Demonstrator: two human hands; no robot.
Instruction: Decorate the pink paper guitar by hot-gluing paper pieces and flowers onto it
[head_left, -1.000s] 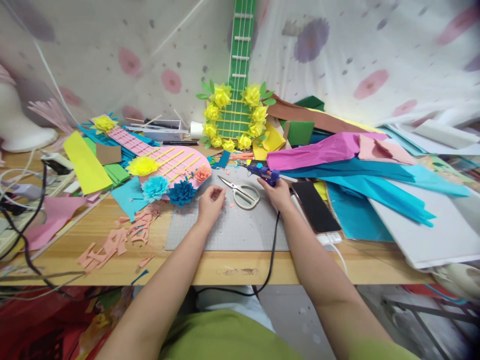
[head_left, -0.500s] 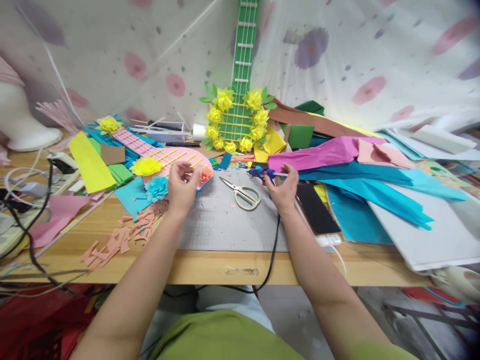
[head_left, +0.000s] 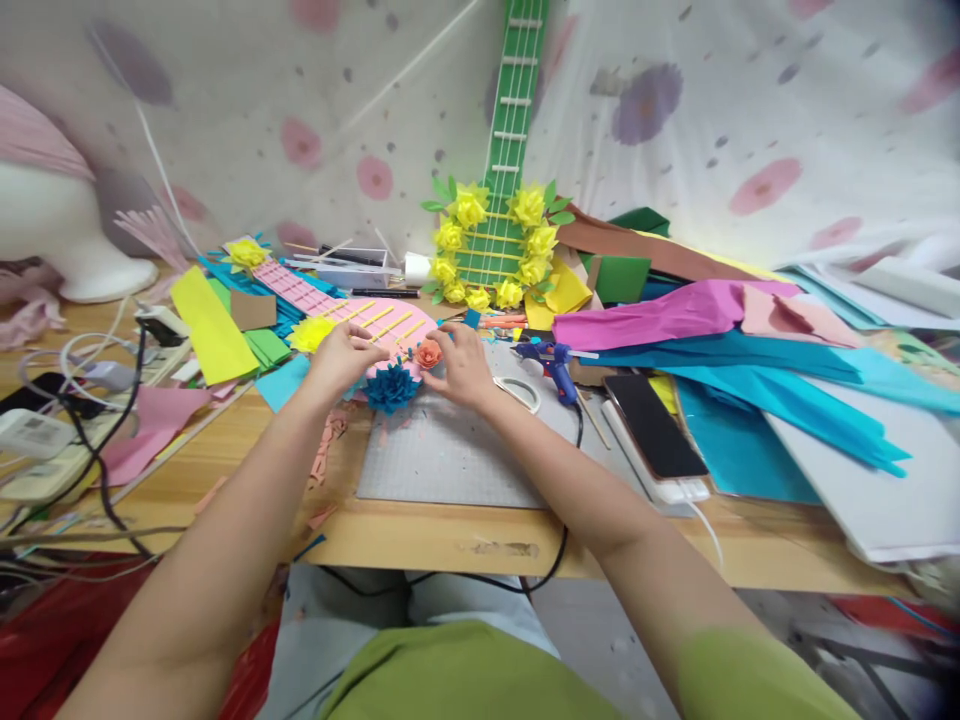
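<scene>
Reaching over the pink guitar [head_left: 415,325], both hands now frame the rounded end of its body. Half a second earlier the right hand [head_left: 463,368] was at the glue gun [head_left: 553,365]; it has since moved left to the coral flower [head_left: 428,352], and the gun rests free, well to the right of those fingers. The right thumb and forefinger are spread on either side of the flower; whether they touch it cannot be told. The left hand [head_left: 346,358] remains over the guitar, its fingers curved and close together; whether their tips pinch anything is unclear.

The guitar lies aslant beneath and beyond the left fingers, its flat pink face crossed by thin yellow sticks. The coral flower has tightly curled petals, whereas the dark blue flower [head_left: 391,388], just below and between the two sets of fingers, is a dense, pointed rosette. A ruffled yellow flower [head_left: 311,334] shows beside the left hand. The scissors [head_left: 517,394], fully visible before, are now partly hidden by the right hand, only their smooth, pale handle loops showing. Nearer the wearer than the fingers is a flat grey mat [head_left: 457,460] flecked with scraps.
</scene>
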